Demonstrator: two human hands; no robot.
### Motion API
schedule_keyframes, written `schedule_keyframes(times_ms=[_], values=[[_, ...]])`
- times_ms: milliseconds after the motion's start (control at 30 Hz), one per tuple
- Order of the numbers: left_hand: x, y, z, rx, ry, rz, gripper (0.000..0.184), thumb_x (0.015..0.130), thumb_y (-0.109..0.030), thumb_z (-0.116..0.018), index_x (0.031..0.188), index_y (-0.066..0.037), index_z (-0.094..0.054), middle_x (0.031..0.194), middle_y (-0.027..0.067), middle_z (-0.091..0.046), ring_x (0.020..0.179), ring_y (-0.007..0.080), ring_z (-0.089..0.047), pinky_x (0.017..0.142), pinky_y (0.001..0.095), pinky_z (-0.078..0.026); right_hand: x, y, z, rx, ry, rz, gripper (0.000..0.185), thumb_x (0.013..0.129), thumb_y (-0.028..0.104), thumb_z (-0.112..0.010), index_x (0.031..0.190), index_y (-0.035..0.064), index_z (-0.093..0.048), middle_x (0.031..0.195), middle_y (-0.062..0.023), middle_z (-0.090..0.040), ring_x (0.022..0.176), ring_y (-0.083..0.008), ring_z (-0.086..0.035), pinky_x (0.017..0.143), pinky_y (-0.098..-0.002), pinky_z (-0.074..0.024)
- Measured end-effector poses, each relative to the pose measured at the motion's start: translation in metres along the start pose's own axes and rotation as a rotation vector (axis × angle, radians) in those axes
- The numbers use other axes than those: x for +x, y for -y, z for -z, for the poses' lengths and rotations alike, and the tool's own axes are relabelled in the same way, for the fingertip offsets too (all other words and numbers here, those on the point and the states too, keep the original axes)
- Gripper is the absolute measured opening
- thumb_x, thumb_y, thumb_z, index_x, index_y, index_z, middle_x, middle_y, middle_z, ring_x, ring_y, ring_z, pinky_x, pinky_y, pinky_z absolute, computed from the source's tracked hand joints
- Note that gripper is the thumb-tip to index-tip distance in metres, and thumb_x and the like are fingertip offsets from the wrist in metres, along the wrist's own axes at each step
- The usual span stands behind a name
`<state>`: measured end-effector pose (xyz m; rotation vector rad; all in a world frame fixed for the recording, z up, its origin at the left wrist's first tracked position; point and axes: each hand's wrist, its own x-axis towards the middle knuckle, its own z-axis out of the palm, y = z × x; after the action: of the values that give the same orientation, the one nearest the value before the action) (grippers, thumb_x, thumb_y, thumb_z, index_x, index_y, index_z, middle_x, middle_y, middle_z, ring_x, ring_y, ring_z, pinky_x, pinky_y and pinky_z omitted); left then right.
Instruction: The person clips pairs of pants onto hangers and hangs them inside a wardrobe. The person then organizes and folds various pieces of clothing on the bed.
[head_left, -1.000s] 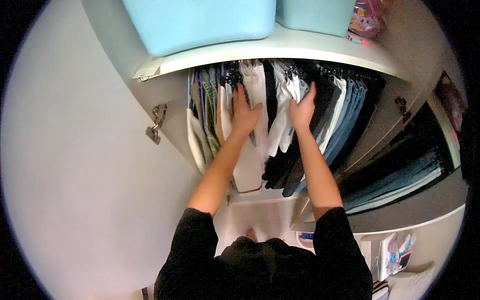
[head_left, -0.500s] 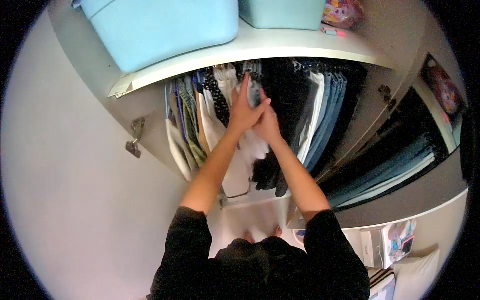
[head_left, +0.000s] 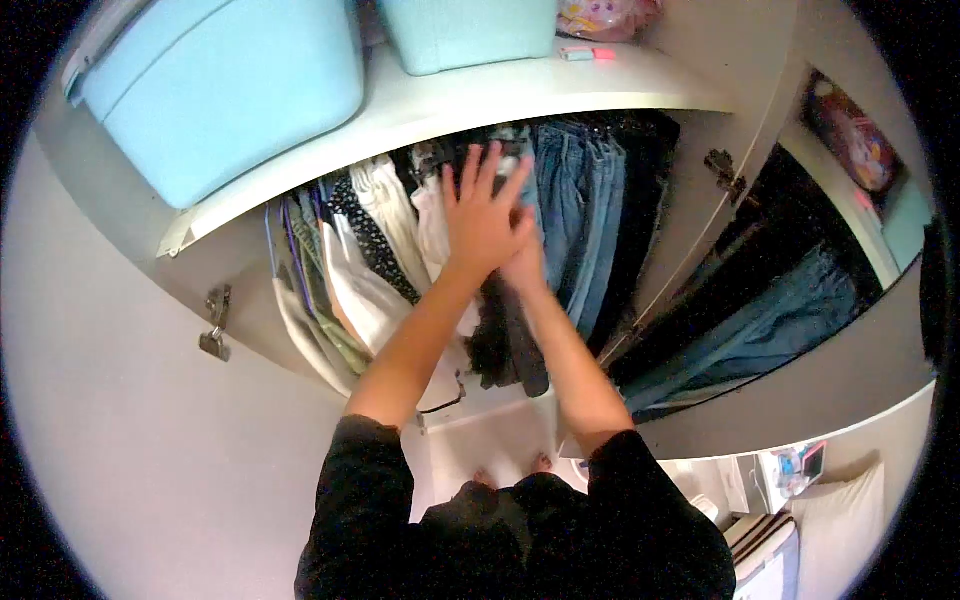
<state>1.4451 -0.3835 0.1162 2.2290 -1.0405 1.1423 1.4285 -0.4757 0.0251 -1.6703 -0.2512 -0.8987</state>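
My left hand [head_left: 485,215] is open, its fingers spread over the upper part of the hanging clothes. Just behind and below it is my right hand [head_left: 524,262], its fingers mostly hidden. Dark trousers [head_left: 515,340] hang beneath both hands. To the right hang blue jeans [head_left: 590,220], close beside my right hand. White trousers [head_left: 385,205] and a black dotted garment [head_left: 368,245] hang to the left, with a white garment [head_left: 360,290] and an olive one [head_left: 340,345] farther over.
Above the clothes runs a white shelf [head_left: 440,108] bearing a large blue bin [head_left: 230,100], a pale green bin [head_left: 470,35] and a colourful bag [head_left: 608,18]. A mirrored door [head_left: 800,270] stands at the right. Metal hinges [head_left: 217,320] jut out at the left.
The view has shifted, so shelf and clothes sit farther left. My left hand's fingers have spread. More blue jeans show at the right, and the white trousers beside them are out of sight.
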Motion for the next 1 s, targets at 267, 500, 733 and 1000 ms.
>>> schedule_keyframes(times_ms=[267,500,733,1000], values=[[0.0,0.03,-0.022,0.25,-0.088,-0.049,0.036,0.069,-0.021,-0.074,0.105,-0.023,-0.077,0.142,0.0006,-0.054,0.119,0.0267,-0.051,0.113,0.0547,-0.031,0.036,0.014,0.073,-0.909,-0.819,0.124,0.075,0.075,0.014,-0.067,0.145,0.0023,-0.044,0.143,-0.0272,-0.046,0.133,-0.045,-0.041,0.113,-0.0541,-0.0306],[0.008,0.011,-0.014,0.124,-0.02,-0.021,0.042,0.075,-0.032,-0.072,0.117,-0.026,-0.074,0.147,0.0069,-0.05,0.123,0.0304,-0.049,0.112,0.0598,-0.027,0.049,-0.039,0.087,-0.787,-0.515,-0.32,0.057,0.08,0.025,-0.077,0.126,-0.0019,-0.058,0.117,-0.0228,-0.066,0.111,-0.0415,-0.061,0.097,-0.0496,-0.0436],[0.029,-0.016,-0.042,0.2,0.017,-0.015,0.048,0.081,-0.047,-0.07,0.128,-0.036,-0.067,0.146,0.0065,-0.051,0.138,0.034,-0.038,0.114,0.0673,-0.017,0.025,-0.035,0.045,-0.517,-0.185,0.048,0.033,0.074,0.011,-0.067,0.105,0.001,-0.067,0.103,-0.0203,-0.066,0.098,-0.0394,-0.062,0.089,-0.0497,-0.0467],[0.027,-0.011,-0.049,0.205,-0.021,-0.044,0.033,0.086,-0.046,-0.064,0.116,-0.034,-0.071,0.143,0.0031,-0.053,0.134,0.035,-0.042,0.112,0.0688,-0.017,0.078,-0.04,0.16,-0.691,-0.845,-0.208,0.075,0.08,0.02,-0.074,0.147,0.0052,-0.044,0.131,-0.0227,-0.061,0.122,-0.0434,-0.056,0.109,-0.0486,-0.04]])
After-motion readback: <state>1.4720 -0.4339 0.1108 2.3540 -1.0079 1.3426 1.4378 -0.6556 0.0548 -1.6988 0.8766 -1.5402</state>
